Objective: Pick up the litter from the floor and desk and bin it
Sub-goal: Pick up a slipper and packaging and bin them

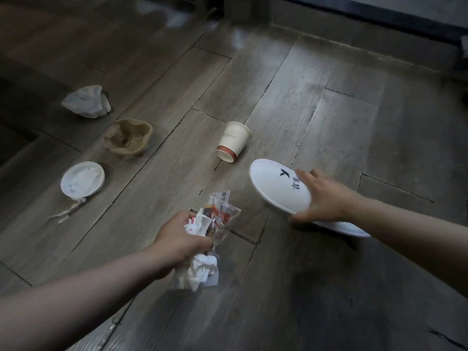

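Litter: right hand [326, 198] fingers hold a white round disposable bowl [276, 188] printed with black characters, 3 o'clock; left hand [177, 239] fingers clutch crinkled plastic wrappers [219, 214] and crumpled white tissue [202, 272], 6 o'clock.

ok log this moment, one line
left hand holds wrappers, tissue | right hand holds white bowl | on floor: paper cup, brown tray, white lid, plastic bag

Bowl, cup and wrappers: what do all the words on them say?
On the white bowl in the right hand: a black Y-like logo and black characters, partly covered by the hand; unreadable.
On the paper cup: a dark line of print and a red printed band; too small to read.
On the wrappers in the left hand: red and black print; too blurred.
So nothing can be quoted.
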Motion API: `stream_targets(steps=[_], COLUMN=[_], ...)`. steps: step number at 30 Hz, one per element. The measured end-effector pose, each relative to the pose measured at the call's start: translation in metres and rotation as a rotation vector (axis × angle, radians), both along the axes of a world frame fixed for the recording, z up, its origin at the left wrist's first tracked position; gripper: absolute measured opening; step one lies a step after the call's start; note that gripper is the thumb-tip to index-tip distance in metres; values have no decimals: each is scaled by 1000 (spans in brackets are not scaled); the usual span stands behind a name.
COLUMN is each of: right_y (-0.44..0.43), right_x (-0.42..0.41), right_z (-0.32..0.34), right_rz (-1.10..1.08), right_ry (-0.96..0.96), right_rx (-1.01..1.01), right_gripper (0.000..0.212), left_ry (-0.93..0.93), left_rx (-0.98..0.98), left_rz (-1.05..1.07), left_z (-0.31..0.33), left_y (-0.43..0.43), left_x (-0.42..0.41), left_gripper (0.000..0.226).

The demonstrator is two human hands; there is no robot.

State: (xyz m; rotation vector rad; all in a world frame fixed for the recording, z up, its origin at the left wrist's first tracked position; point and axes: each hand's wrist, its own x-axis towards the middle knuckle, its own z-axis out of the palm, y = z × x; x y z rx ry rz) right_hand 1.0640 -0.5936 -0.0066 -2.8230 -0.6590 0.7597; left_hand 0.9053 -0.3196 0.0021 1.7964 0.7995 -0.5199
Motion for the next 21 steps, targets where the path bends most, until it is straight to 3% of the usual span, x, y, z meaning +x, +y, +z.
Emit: stream_targets(steps=[4, 10, 17, 21], right_y=[-32, -57, -90, -104], right_x=[-32, -50, -48, -41], right_z=[15, 24, -2, -15], right_rz=[-190, -547, -742, -775], right_ry=[30, 64, 52, -9], right_rx=[175, 384, 405, 387], right_gripper=[94, 43, 33, 53], left_ry=[3, 25, 57, 59], left_rx=[-83, -252, -433, -450], left_rz=[-55, -143, -172, -126], left_z=[11, 18, 0, -23], left_y=[-12, -45, -87, -106], left_x=[13, 44, 85, 103], left_gripper=[42, 55, 55, 51])
